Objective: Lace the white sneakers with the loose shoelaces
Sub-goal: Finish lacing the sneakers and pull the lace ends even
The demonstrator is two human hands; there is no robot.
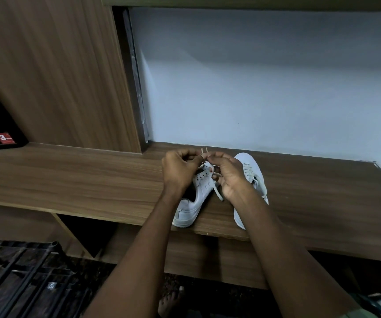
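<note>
While both lace ends stand level above our knuckles, left hand [180, 171] and right hand [228, 177] each pinch shoelace [217, 191] with curled fingers, likely evening lengths before threading. Left sneaker [191, 207] sits beneath hands on wooden shelf [70, 180], heel toward 6 o'clock for easy reach; right sneaker [251, 171], at 3 o'clock, appears already laced.
</note>
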